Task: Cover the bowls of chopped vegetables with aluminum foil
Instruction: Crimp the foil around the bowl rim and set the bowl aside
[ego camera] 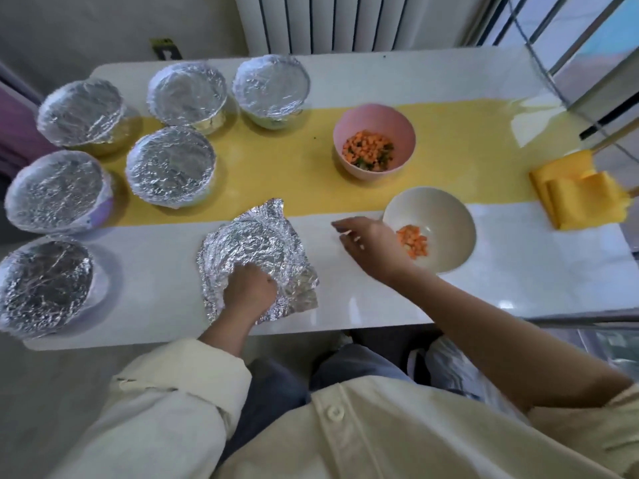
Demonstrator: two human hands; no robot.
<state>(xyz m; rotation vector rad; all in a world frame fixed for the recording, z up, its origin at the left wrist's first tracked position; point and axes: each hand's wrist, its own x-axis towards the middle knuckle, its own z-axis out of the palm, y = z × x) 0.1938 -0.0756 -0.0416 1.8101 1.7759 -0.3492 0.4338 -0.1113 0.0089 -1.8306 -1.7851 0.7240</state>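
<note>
A crinkled foil sheet (257, 261) drapes loosely over a bowl near the table's (380, 305) near edge, corners sticking out. The left hand (249, 289) presses on it, clenched. The right hand (371, 244) hovers released beside the uncovered white bowl (446, 216).

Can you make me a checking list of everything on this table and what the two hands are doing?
Surface: white table with a yellow runner along the middle.
Job's things: six foil-wrapped bowls at left; a seventh bowl's foil loose, corners sticking out; pink bowl and white bowl uncovered, chopped vegetables inside.
Clutter: folded yellow cloth at the right end.
Hands: left hand pressing the loose foil down, fingers curled; right hand open, empty, hanging beside the white bowl.
Cables: nothing seen.
Surroundings: radiator behind the table, window frame at right.
</note>
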